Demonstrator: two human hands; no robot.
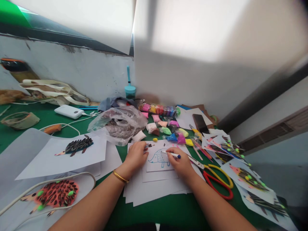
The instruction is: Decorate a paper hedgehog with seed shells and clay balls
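My right hand (179, 160) grips a white marker pen (173, 155) with a dark blue end, its tip on the drawing. A blue outline of a hedgehog (158, 158) with short spine marks covers the small top sheet of white paper (156, 169). My left hand (136, 158), with a gold bracelet (120, 176) at the wrist, rests at the paper's left edge. Its fingers are curled together, and a small dark piece shows at the fingertips, too little to name. Several seeds (151, 145) and a yellow clay lump (155, 140) lie just beyond the sheet.
Scissors with red and yellow handles (218, 179) lie right of the papers. Colourful clay packets (172, 130) and a plastic bag of seeds (120, 126) sit behind. Finished hedgehog pictures (250, 176) pile up at right; another seed hedgehog (79, 144) lies left, near a white cable (90, 175).
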